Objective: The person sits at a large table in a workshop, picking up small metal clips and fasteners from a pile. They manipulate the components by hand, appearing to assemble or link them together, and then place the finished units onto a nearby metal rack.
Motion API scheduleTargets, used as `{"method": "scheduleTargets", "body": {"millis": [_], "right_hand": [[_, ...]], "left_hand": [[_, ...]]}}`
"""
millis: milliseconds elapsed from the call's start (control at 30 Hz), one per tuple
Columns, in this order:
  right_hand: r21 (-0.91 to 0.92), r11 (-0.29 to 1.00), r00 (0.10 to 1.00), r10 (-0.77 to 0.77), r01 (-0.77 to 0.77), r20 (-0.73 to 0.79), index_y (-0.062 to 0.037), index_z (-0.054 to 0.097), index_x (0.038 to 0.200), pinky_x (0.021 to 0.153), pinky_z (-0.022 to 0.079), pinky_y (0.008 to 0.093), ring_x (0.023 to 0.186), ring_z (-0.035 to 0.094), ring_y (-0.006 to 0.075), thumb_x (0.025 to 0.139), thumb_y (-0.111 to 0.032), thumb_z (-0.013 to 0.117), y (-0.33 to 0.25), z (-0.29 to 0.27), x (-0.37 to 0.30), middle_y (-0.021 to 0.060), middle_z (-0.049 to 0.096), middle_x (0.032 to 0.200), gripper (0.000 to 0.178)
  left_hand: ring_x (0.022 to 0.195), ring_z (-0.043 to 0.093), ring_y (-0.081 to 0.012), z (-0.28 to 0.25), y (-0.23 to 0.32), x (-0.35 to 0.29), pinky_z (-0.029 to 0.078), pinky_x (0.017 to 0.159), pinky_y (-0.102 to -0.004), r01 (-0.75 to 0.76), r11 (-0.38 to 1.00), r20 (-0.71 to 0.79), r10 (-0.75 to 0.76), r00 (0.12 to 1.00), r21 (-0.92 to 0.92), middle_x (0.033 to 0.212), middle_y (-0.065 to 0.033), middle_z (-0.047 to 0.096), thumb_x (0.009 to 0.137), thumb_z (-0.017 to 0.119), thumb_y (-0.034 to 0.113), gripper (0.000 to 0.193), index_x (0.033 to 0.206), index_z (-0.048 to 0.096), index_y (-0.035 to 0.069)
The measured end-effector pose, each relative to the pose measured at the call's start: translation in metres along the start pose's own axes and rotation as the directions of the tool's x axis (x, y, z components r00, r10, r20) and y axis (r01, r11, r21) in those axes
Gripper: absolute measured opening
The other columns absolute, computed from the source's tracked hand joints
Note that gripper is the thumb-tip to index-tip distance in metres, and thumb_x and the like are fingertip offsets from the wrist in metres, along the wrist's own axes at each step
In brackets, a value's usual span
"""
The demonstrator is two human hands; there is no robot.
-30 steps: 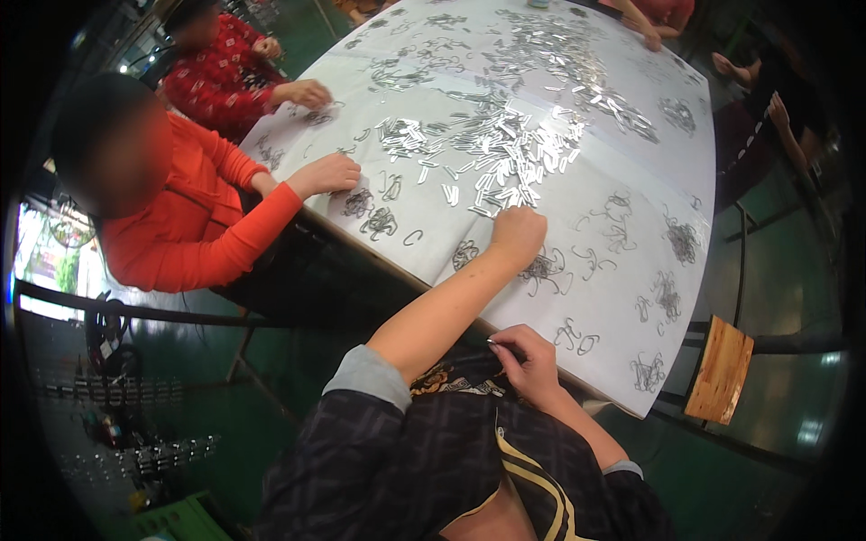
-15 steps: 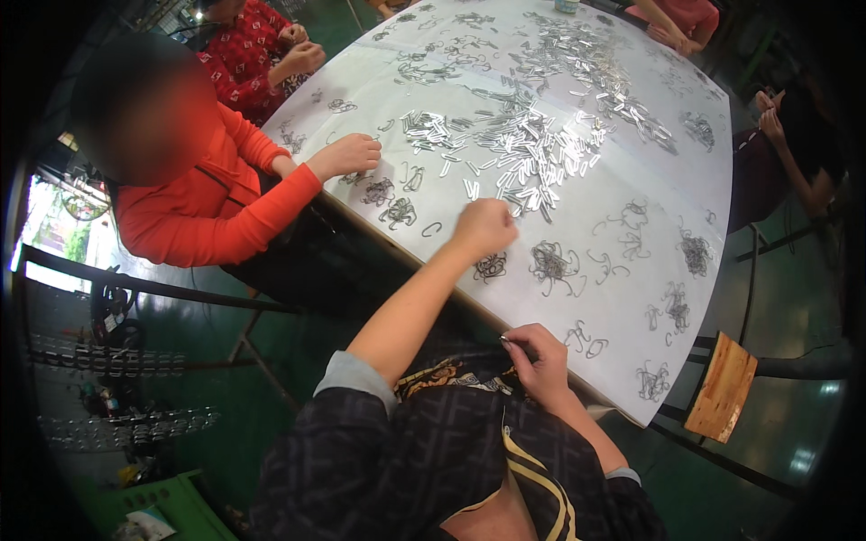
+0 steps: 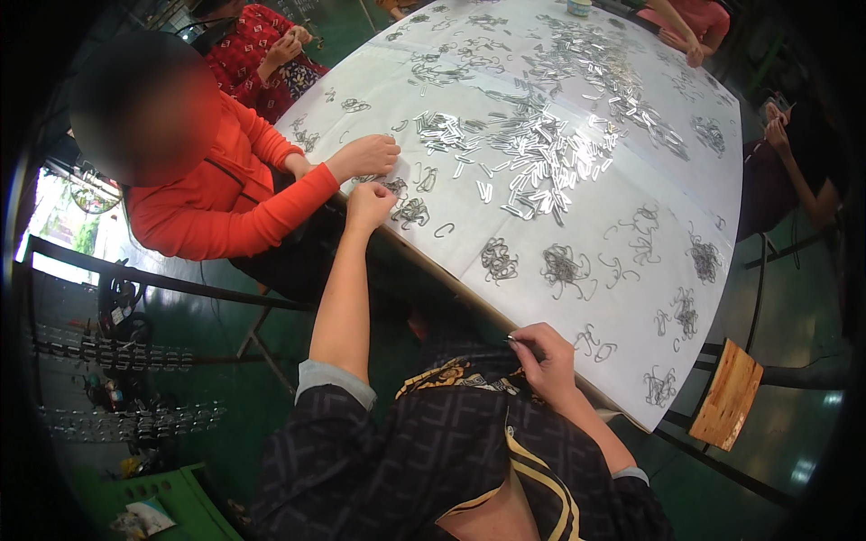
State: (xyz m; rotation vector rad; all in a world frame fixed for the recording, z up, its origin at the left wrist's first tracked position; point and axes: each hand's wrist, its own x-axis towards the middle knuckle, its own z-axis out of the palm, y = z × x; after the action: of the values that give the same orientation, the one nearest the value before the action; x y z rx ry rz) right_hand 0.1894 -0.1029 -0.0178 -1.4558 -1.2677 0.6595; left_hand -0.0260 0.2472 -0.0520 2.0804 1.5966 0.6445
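Observation:
My left hand (image 3: 370, 206) reaches out to the table's left edge, fingers bent together beside a small pile of curved metal hooks (image 3: 413, 213); what it pinches, if anything, is hidden. My right hand (image 3: 546, 356) stays close to my body at the near edge. Its thumb and forefinger pinch a small metal piece (image 3: 511, 338), of which only a tip shows. Between my hands lie more piles of dark wire hooks (image 3: 499, 260). Past them spreads a large heap of short, shiny metal strips (image 3: 541, 158).
A person in a red jacket (image 3: 234, 203) sits at my left, one hand (image 3: 365, 155) on the table just beyond mine. Other people work around the white-covered table (image 3: 577, 252). A wooden stool (image 3: 726, 394) stands at the right. A small tub (image 3: 578, 7) sits at the far end.
My left hand has moved left along the table edge, from near the metal strips to the hooks by the red-jacketed person. My right hand keeps its pinch almost in place.

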Motion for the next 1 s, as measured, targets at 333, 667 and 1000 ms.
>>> {"method": "scheduleTargets", "body": {"millis": [333, 667, 1000], "right_hand": [[0.001, 0.999, 0.999, 0.033, -0.033, 0.004, -0.0007, 0.067, 0.091, 0.066, 0.051, 0.0306, 0.076, 0.066, 0.0243, 0.078, 0.005, 0.069, -0.002, -0.002, 0.003, 0.0118, 0.067, 0.085, 0.014], [0.003, 1.000, 0.999, -0.023, 0.023, 0.034, 0.0007, 0.067, 0.093, 0.069, 0.054, 0.0271, 0.076, 0.066, 0.0180, 0.080, 0.007, 0.068, 0.006, 0.001, 0.006, 0.0102, 0.066, 0.087, 0.014], [-0.055, 0.998, 0.999, -0.009, 0.011, 0.040, 0.0008, 0.067, 0.092, 0.067, 0.053, 0.0282, 0.075, 0.066, 0.0212, 0.079, 0.008, 0.068, 0.001, -0.001, 0.004, 0.0119, 0.066, 0.086, 0.015]], "left_hand": [[0.079, 0.068, -0.0336, -0.003, 0.006, 0.003, 0.053, 0.074, -0.0422, -0.006, 0.977, -0.048, 0.016, 0.999, 0.212, 0.080, -0.0165, 0.070, 0.074, 0.068, 0.018, 0.014, 0.081, 0.073, 0.007], [0.076, 0.065, -0.0314, 0.045, 0.081, -0.042, 0.052, 0.070, -0.0390, -0.476, 0.863, -0.027, 0.479, 0.878, -0.172, 0.084, -0.0140, 0.067, 0.080, 0.068, 0.009, 0.009, 0.086, 0.070, 0.002], [0.083, 0.062, -0.0265, 0.133, 0.190, -0.101, 0.052, 0.072, -0.0371, -0.822, 0.516, 0.147, 0.856, 0.495, -0.239, 0.082, -0.0079, 0.063, 0.076, 0.063, 0.007, 0.006, 0.078, 0.067, 0.005]]}}
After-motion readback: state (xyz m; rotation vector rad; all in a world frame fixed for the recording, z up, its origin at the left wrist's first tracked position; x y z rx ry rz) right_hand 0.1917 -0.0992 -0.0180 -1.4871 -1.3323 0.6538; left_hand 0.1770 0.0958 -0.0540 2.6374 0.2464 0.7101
